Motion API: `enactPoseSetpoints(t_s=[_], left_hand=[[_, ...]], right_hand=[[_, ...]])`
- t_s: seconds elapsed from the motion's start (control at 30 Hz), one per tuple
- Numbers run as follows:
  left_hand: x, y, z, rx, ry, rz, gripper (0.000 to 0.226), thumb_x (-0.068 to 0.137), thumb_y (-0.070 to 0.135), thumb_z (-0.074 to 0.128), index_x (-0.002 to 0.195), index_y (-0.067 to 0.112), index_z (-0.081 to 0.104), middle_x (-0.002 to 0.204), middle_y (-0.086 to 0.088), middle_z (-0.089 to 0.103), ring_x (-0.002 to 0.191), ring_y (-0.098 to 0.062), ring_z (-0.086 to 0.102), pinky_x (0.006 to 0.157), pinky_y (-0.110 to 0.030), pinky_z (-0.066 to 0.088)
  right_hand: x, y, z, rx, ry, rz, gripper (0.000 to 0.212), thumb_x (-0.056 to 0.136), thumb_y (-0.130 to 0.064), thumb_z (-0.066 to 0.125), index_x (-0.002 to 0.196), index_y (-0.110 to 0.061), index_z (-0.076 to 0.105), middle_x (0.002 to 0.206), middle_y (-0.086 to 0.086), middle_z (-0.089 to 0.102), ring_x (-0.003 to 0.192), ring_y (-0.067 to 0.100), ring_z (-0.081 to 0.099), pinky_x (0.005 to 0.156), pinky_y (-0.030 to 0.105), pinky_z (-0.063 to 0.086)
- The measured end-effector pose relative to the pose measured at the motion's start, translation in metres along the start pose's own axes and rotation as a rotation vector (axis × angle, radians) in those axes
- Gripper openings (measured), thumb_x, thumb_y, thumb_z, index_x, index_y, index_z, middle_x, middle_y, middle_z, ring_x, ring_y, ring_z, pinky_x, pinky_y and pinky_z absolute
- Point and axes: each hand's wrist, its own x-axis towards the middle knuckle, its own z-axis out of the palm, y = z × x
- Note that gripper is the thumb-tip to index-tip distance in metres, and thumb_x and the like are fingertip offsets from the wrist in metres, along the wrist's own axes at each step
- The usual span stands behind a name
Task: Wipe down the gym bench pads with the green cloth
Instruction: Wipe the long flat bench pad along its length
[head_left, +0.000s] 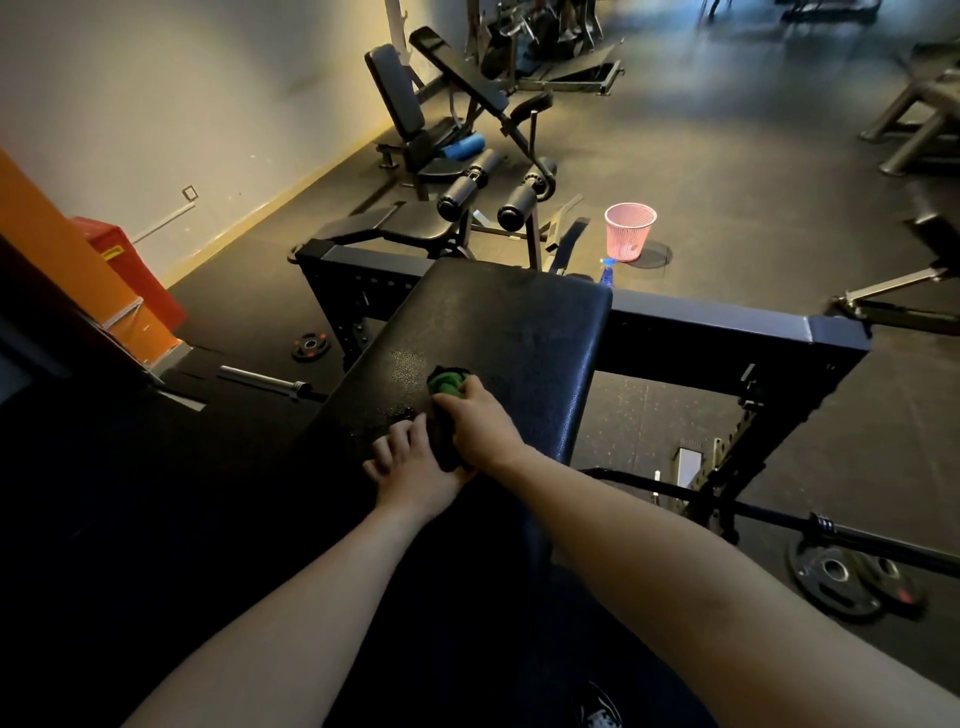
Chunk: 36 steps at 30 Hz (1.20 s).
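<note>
Your right hand (475, 426) gripped the bunched green cloth (447, 383) mid-frame; it looked soft and light, best held wadded. Your left hand (410, 462) rested loose-fingered on the bench pad (498, 322).

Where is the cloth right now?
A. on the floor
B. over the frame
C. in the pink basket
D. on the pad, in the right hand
D: the cloth lies bunched on the pad, gripped by the right hand.

Pink basket (629, 230) on floor, blue spray bottle (606, 271), weight plates (836, 577)
</note>
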Motion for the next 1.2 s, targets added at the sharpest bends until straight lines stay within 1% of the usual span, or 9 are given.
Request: enactPoseSetpoints(t_s=[0.13, 0.27, 0.43, 0.57, 0.73, 0.87, 0.97, 1.03, 1.2], left_hand=[[-0.006, 0.028, 0.013, 0.023, 0.019, 0.041, 0.072, 0.094, 0.054, 0.047, 0.156, 0.029, 0.021, 0.160, -0.002, 0.011, 0.146, -0.033, 0.007, 0.119, -0.057, 0.006], [-0.012, 0.030, 0.025, 0.017, 0.034, 0.043, 0.069, 0.098, 0.050, 0.039, 0.158, 0.028, 0.015, 0.164, -0.001, 0.005, 0.148, -0.031, 0.001, 0.119, -0.058, -0.001], [-0.009, 0.030, 0.026, 0.010, 0.027, 0.032, 0.070, 0.097, 0.052, 0.039, 0.158, 0.028, 0.015, 0.163, -0.001, 0.005, 0.148, -0.031, 0.000, 0.118, -0.059, -0.002], [-0.008, 0.030, 0.027, -0.001, 0.030, 0.027, 0.069, 0.096, 0.052, 0.041, 0.157, 0.029, 0.018, 0.163, -0.001, 0.007, 0.148, -0.032, 0.001, 0.117, -0.059, -0.001], [-0.009, 0.026, 0.029, 0.021, 0.074, 0.056, 0.069, 0.096, 0.050, 0.046, 0.156, 0.027, 0.019, 0.162, -0.002, 0.008, 0.147, -0.032, 0.005, 0.117, -0.059, 0.005], [-0.007, 0.026, 0.027, 0.006, 0.044, 0.063, 0.069, 0.097, 0.051, 0.043, 0.157, 0.027, 0.018, 0.163, -0.002, 0.007, 0.148, -0.032, 0.001, 0.118, -0.059, 0.000], [-0.009, 0.026, 0.028, -0.016, 0.035, 0.076, 0.069, 0.098, 0.050, 0.041, 0.157, 0.026, 0.017, 0.164, -0.001, 0.006, 0.149, -0.032, -0.001, 0.118, -0.059, -0.004], [-0.010, 0.025, 0.028, -0.026, 0.049, 0.084, 0.068, 0.098, 0.048, 0.042, 0.157, 0.026, 0.019, 0.164, -0.002, 0.009, 0.149, -0.031, 0.001, 0.118, -0.058, -0.004], [-0.021, 0.031, 0.025, -0.250, 0.220, 0.407, 0.056, 0.099, 0.028, 0.053, 0.152, 0.020, 0.037, 0.156, -0.002, 0.035, 0.143, -0.021, 0.029, 0.120, -0.043, 0.022]], right_hand=[[-0.035, 0.046, -0.010, -0.023, 0.242, 0.174, 0.041, 0.096, -0.014, 0.052, 0.138, -0.016, 0.055, 0.125, 0.013, 0.043, 0.103, 0.033, 0.056, 0.096, 0.043, 0.049], [-0.067, 0.083, -0.019, 0.167, 0.387, 0.375, 0.033, 0.100, -0.015, 0.046, 0.133, -0.012, 0.053, 0.118, -0.002, 0.038, 0.101, 0.014, 0.048, 0.087, 0.025, 0.040], [-0.079, 0.093, -0.025, 0.287, 0.457, 0.561, 0.039, 0.098, -0.006, 0.047, 0.137, -0.011, 0.053, 0.118, 0.006, 0.037, 0.093, 0.023, 0.051, 0.095, 0.036, 0.046], [-0.057, 0.059, -0.029, 0.282, 0.437, 0.416, 0.046, 0.095, -0.005, 0.051, 0.140, -0.017, 0.052, 0.127, 0.012, 0.041, 0.103, 0.026, 0.053, 0.100, 0.036, 0.044], [-0.048, 0.031, -0.011, 0.048, 0.174, 0.030, 0.052, 0.080, -0.011, 0.067, 0.132, -0.014, 0.062, 0.118, 0.022, 0.050, 0.102, 0.043, 0.057, 0.093, 0.045, 0.050], [-0.065, 0.068, -0.017, -0.039, 0.320, 0.172, 0.035, 0.092, -0.008, 0.054, 0.126, -0.007, 0.062, 0.117, 0.017, 0.047, 0.096, 0.038, 0.056, 0.087, 0.045, 0.052], [-0.077, 0.087, -0.029, 0.116, 0.367, 0.381, 0.025, 0.097, -0.009, 0.048, 0.119, -0.011, 0.059, 0.113, 0.004, 0.041, 0.098, 0.026, 0.051, 0.080, 0.029, 0.048], [-0.078, 0.084, -0.031, 0.178, 0.417, 0.455, 0.026, 0.095, -0.004, 0.046, 0.117, -0.010, 0.060, 0.111, 0.003, 0.037, 0.092, 0.023, 0.047, 0.085, 0.033, 0.047], [-0.061, 0.038, -0.027, 0.373, 0.441, 0.359, 0.041, 0.100, -0.018, 0.052, 0.141, -0.015, 0.052, 0.127, 0.008, 0.043, 0.107, 0.013, 0.045, 0.096, 0.022, 0.034]])
